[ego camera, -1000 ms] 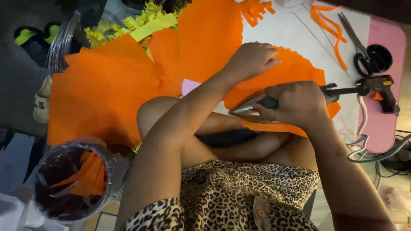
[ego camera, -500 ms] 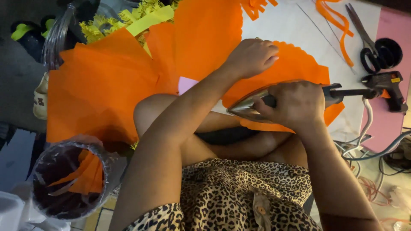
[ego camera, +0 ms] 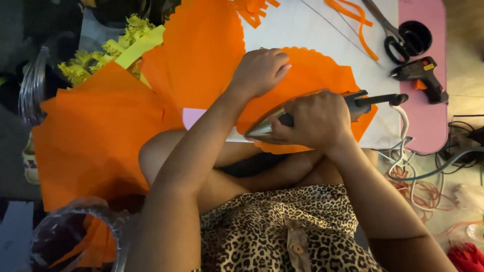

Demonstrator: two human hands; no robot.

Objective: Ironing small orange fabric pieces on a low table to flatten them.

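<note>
There were 2 hands: the left hand (ego camera: 259, 70) and the right hand (ego camera: 312, 121). There was 1 iron (ego camera: 267, 130), 1 pair of scissors (ego camera: 403, 35) far right, 1 glue gun (ego camera: 418, 75) near it, and 1 pink board (ego camera: 428, 121).

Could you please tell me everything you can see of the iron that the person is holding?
The iron is a small clothes iron with a shiny metal body, pointed tip towards the left, and a black rear end jutting right. It lies flat on the scalloped orange sheet. The right hand grips its handle, hiding the middle; the left hand presses the sheet just beyond.
</note>
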